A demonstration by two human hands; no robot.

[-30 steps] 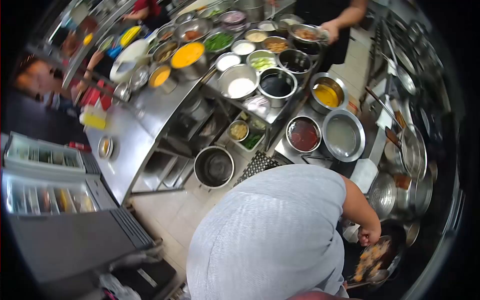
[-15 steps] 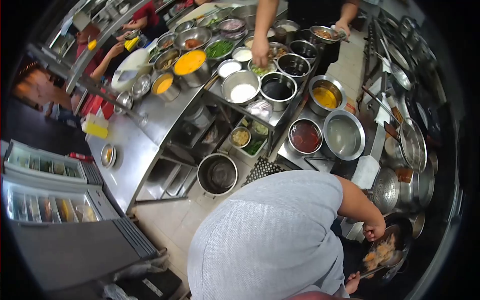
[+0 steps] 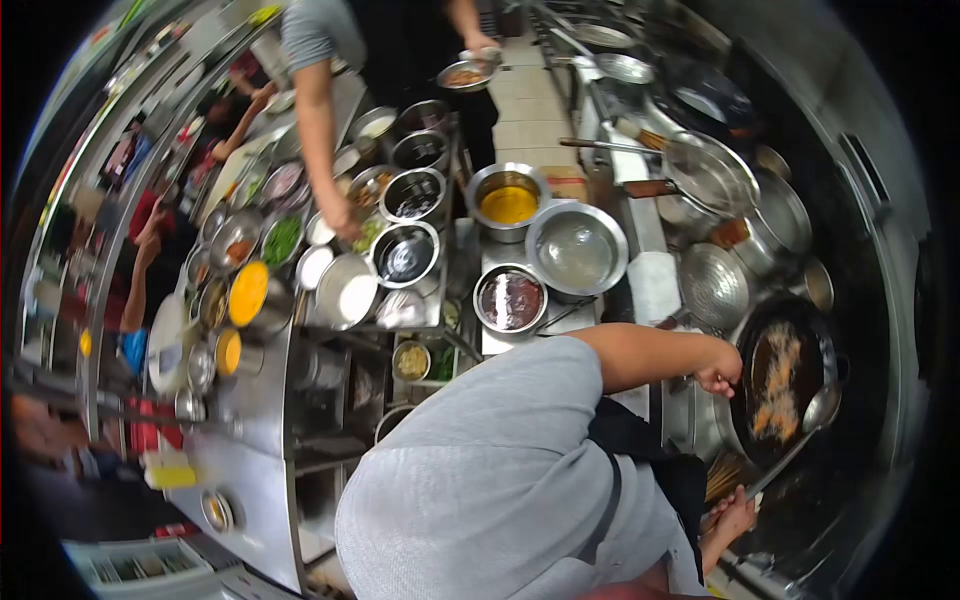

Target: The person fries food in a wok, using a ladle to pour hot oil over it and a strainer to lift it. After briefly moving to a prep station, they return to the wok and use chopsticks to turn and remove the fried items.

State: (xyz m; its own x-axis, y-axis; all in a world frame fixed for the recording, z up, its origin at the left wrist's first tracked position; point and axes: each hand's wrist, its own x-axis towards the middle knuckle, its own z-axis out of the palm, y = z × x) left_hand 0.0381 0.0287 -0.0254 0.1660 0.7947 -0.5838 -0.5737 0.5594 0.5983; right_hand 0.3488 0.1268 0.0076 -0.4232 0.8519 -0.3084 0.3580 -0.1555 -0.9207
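Note:
In the head view, a dark wok (image 3: 747,400) at right holds hot oil with a strip of golden-brown frying food (image 3: 778,395) floating in it. My left hand (image 3: 720,372) is closed at the wok's near rim; what its fingers hold, if anything, is hidden. Lower down, my right hand (image 3: 735,515) grips the long handle of a ladle (image 3: 823,408). The ladle's bowl rests by the wok's right rim, beside the food. My grey-sleeved left arm and body fill the lower middle.
Beyond my left arm stand pots of red liquid (image 3: 510,302), cloudy liquid (image 3: 577,250) and yellow liquid (image 3: 508,205). A perforated ladle (image 3: 715,285) and strainer (image 3: 710,175) lie beside the wok. A co-worker's hand (image 3: 340,220) reaches over ingredient bowls; their other hand holds a bowl (image 3: 467,75).
The view has swung right, bringing more of the wok into sight. The ladle's bowl has shifted from the food towards the wok's rim. The co-worker still reaches into the bowls.

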